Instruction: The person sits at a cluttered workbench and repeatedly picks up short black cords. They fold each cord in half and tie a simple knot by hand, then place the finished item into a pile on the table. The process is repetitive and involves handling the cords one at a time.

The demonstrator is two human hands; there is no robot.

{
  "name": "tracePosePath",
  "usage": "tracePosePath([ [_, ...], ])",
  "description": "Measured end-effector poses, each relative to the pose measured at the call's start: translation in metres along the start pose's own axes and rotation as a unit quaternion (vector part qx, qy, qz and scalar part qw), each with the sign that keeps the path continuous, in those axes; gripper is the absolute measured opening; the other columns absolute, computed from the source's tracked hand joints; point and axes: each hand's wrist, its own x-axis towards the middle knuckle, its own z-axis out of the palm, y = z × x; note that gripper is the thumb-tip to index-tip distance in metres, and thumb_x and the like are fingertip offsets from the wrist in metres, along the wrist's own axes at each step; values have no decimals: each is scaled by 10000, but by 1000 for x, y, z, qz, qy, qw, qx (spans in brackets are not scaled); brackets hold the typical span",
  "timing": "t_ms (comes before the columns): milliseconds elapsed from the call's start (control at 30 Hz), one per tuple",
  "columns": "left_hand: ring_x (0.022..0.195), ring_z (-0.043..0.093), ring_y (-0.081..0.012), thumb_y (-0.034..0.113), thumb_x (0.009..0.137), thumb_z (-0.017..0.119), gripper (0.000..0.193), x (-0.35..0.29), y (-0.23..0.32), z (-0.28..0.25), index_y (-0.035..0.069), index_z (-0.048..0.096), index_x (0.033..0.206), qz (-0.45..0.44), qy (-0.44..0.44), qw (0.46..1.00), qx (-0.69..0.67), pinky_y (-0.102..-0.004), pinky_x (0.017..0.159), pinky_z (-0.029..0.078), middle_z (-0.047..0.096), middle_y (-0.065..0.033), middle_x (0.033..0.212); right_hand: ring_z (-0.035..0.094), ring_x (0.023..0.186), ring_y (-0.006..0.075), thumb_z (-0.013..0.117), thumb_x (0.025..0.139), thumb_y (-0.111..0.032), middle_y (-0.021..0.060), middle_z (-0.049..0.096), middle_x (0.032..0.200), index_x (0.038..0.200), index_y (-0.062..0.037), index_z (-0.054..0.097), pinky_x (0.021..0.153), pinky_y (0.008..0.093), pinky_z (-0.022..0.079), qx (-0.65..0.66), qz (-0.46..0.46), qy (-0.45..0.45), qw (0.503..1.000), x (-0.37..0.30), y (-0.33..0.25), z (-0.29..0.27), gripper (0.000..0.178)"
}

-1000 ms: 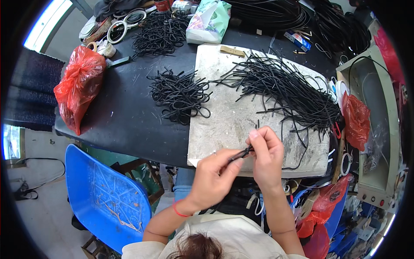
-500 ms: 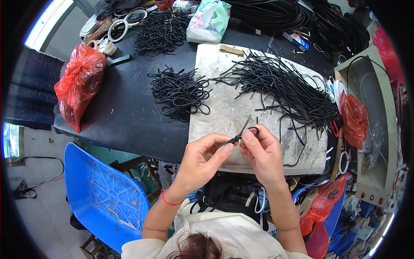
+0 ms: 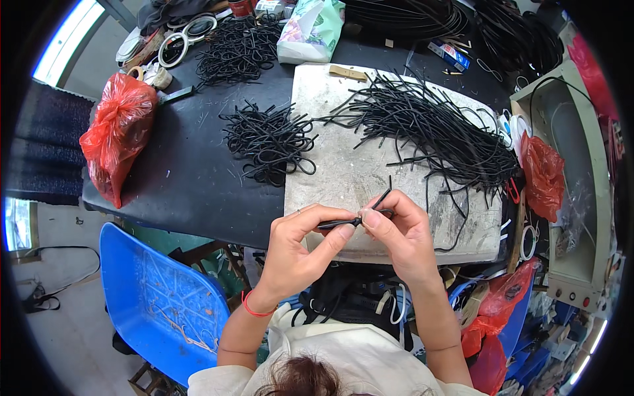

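Both my hands pinch one black cord (image 3: 337,224) above the front part of a stained white board (image 3: 333,155). My left hand (image 3: 300,247) grips its left part between thumb and forefinger. Thumb and fingers of my right hand (image 3: 401,231) close on the cord beside a small knot (image 3: 357,221), and one cord end sticks up past them. Beyond my hands, a large bundle of straight black cords (image 3: 429,129) spreads over the board's right side. A pile of looped black cords (image 3: 269,142) lies at the board's left edge, partly on the dark table.
A red plastic bag (image 3: 119,135) stands on the dark table (image 3: 191,175) at the left. Another heap of black cords (image 3: 239,49) and a tissue pack (image 3: 310,32) are at the back. A blue plastic chair (image 3: 142,284) is low left; a metal box (image 3: 571,191) stands right.
My hands have drawn the cord tighter: the loop by my right fingers has shrunk and the knot looks smaller. My left hand has shifted slightly left.
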Motion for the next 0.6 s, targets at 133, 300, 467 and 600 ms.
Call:
tracePosePath([
  [133, 605, 533, -86, 54, 775, 624, 117, 4, 2, -4, -11, 635, 872, 79, -28, 993, 86, -224, 576, 426, 612, -65, 699, 451, 690, 35, 577, 849, -102, -13, 516, 806, 831, -27, 517, 620, 190, 376, -2, 39, 1, 999, 1, -1, -1, 97],
  [300, 584, 505, -74, 74, 807, 600, 102, -5, -6, 23, -27, 590, 796, -46, 111, 992, -48, -218, 545, 409, 578, -59, 651, 454, 638, 42, 564, 847, -100, 7, 524, 746, 815, -15, 500, 526, 215, 383, -231, -124, 118, 958, -1, 6, 21, 111],
  [467, 626, 550, -82, 69, 856, 541, 105, -2, 0, 42, -31, 568, 839, 64, 147, 978, 136, -258, 552, 447, 587, -72, 695, 453, 586, 54, 546, 842, -82, 30, 521, 637, 798, -6, 509, 480, 247, 383, -303, -175, 207, 914, 4, 9, 27, 96],
  [600, 680, 559, -73, 76, 873, 533, 116, 2, 2, 27, -32, 578, 874, -58, 40, 996, -52, -231, 606, 465, 603, -53, 740, 445, 593, 27, 537, 869, -129, -6, 539, 657, 782, -14, 537, 547, 184, 361, 8, 22, 129, 991, 6, 1, 4, 145],
])
